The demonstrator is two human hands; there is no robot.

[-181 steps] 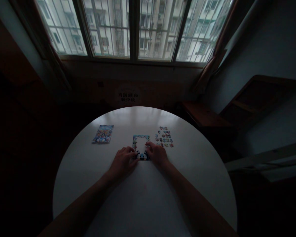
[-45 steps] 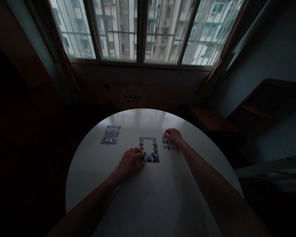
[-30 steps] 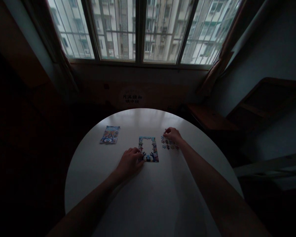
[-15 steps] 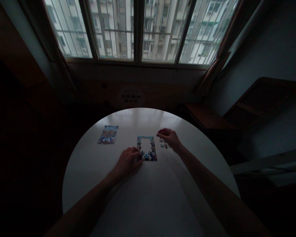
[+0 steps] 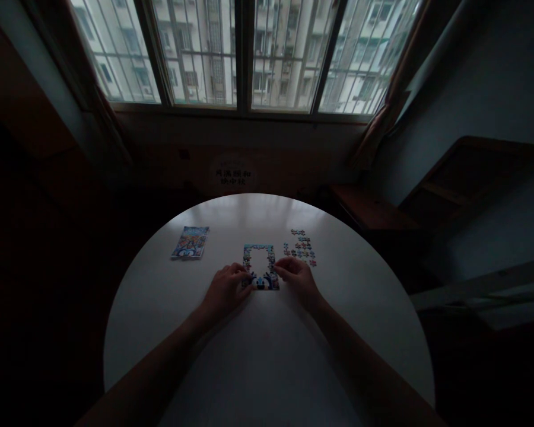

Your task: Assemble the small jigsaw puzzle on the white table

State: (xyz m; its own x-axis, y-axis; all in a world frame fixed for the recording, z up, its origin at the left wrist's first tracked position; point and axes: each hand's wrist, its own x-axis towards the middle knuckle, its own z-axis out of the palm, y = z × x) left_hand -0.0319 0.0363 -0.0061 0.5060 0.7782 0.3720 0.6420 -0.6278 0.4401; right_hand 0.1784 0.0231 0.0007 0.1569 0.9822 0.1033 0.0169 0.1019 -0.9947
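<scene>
A partly assembled jigsaw puzzle (image 5: 260, 283) lies on the white table, its colourful border joined and its middle bare. My left hand (image 5: 226, 289) is at its lower left side, with fingers and thumb pressed on the edge. Over the right edge of the puzzle is my right hand (image 5: 299, 279), thumb and fingertips pinched together. A small puzzle piece (image 5: 275, 269) seems to be between them, mostly hidden by the fingers. Loose puzzle pieces (image 5: 303, 243) lie in rough rows just beyond the right hand.
On the left of the round white table (image 5: 160, 308) lies a colourful printed picture sheet (image 5: 190, 243) with a blue figure. Behind the table is a barred window (image 5: 213, 59). A low wooden piece of furniture (image 5: 374, 207) stands at the back right.
My right hand has moved from the loose pieces toward me and left, to the puzzle's right edge. The loose pieces are now uncovered. My left hand stays at the puzzle.
</scene>
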